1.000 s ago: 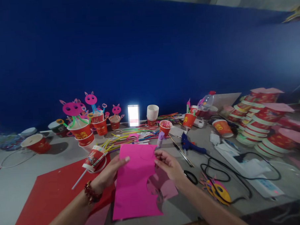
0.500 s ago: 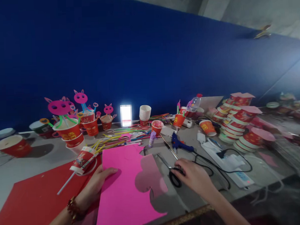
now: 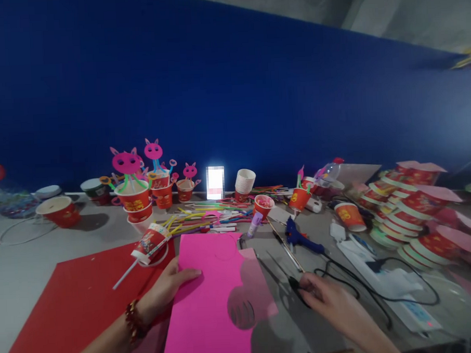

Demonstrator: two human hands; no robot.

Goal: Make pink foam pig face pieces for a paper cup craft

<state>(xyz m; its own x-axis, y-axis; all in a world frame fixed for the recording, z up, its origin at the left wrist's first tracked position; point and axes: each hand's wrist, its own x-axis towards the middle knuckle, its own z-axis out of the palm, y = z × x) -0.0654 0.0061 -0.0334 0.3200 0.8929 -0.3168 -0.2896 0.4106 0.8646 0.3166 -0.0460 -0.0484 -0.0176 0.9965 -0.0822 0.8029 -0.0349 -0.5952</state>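
Observation:
My left hand (image 3: 173,283) grips the left edge of a bright pink sheet of paper (image 3: 202,303), thumb flat on top and fingers underneath. The sheet's right side has rounded bites cut out of it, and a faint circle is marked near its top. My right hand (image 3: 326,295) is closed round the black handles of a pair of scissors (image 3: 294,284). Their blades point up and to the left, apart from the sheet and blurred. Beneath the cut edge lies a paler pink piece (image 3: 259,279). Red card (image 3: 88,297) lies under my left forearm.
A blue glue gun (image 3: 303,238) and a white power strip (image 3: 392,284) with cables lie to the right. Stacked red paper cups (image 3: 408,210) stand beyond. Pink-faced cup figures (image 3: 132,194), coloured sticks (image 3: 206,217) and a purple glue stick (image 3: 255,225) are at the back.
The view has swung left, so everything sits farther right in it. The scissors in my right hand have turned, their handle loops now mostly hidden. My left hand keeps its hold on the pink paper.

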